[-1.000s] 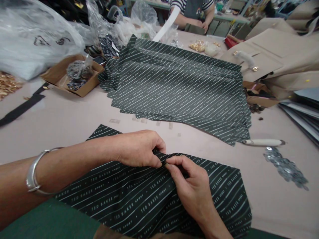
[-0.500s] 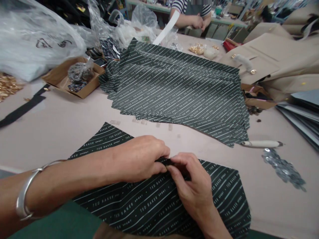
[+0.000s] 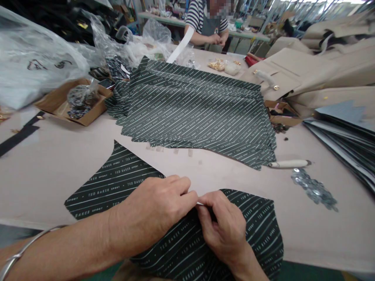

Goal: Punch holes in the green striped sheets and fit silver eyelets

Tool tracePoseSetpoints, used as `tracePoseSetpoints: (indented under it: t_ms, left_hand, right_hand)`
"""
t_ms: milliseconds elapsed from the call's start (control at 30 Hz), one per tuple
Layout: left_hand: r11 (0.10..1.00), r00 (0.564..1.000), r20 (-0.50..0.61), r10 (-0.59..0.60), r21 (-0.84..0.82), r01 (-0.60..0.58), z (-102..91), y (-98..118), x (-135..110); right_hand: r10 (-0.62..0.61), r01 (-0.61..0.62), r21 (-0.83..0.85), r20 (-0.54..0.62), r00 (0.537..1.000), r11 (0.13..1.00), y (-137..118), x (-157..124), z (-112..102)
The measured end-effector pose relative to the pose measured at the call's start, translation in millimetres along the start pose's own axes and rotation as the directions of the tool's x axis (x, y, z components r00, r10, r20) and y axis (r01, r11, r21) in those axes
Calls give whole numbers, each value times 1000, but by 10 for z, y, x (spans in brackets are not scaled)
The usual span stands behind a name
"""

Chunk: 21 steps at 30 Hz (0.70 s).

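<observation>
A dark fabric panel (image 3: 181,242) with slanting white stripes and "Ted Baker Sport" lettering lies over the near table edge. My left hand (image 3: 164,199) and my right hand (image 3: 222,226) meet at its upper edge, each with thumb and finger pinched on the cloth. Between the fingertips shows a small pale sliver, too small to name. The panel's left corner spreads flat on the table, and its middle bunches under my hands. Beyond it lies a fanned stack of matching fabric panels (image 3: 190,113).
Right of the stack lie a white pen-like tool (image 3: 288,163) and a cluster of metal discs (image 3: 315,189). A cardboard box (image 3: 84,117) holds bagged small parts. Beige bag pieces (image 3: 293,74) and stacked dark sheets (image 3: 342,140) fill the right. Across the table is a person in striped sleeves (image 3: 195,15).
My view has shifted, so the table items sit further left. Both hands stay pinched at the panel's edge; its left part lies more spread out, and a pale sliver now shows between the fingertips.
</observation>
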<state>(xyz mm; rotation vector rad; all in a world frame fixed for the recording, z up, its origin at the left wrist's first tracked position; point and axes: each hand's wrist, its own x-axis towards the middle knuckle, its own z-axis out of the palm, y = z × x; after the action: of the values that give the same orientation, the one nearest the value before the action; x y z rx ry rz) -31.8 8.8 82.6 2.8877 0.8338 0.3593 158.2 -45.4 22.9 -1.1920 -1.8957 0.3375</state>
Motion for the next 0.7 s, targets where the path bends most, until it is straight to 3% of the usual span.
tracePoseSetpoints:
  t_ms: [167, 367, 500, 600, 700]
  left_hand:
    - [995, 989, -137, 53, 91, -40, 71, -38, 109]
    - [966, 955, -272, 122, 253, -51, 298, -142, 244]
    - [943, 963, -214, 166, 320, -92, 370, -197, 244]
    - [935, 985, -119, 122, 347, -74, 396, -176, 150]
    - [943, 990, -102, 100, 326, -61, 450, -103, -14]
  right_hand:
    - [-41, 25, -201, -75, 996, 979, 70, 13, -57]
    - [-92, 40, -419, -103, 990, 907, 241, 101, -138]
    - [-82, 73, -463, 2, 997, 884, 291, 28, -190]
    - [-28, 58, -484, 69, 997, 873, 296, -105, -212]
    - [35, 12, -492, 86, 996, 871, 256, -223, -203]
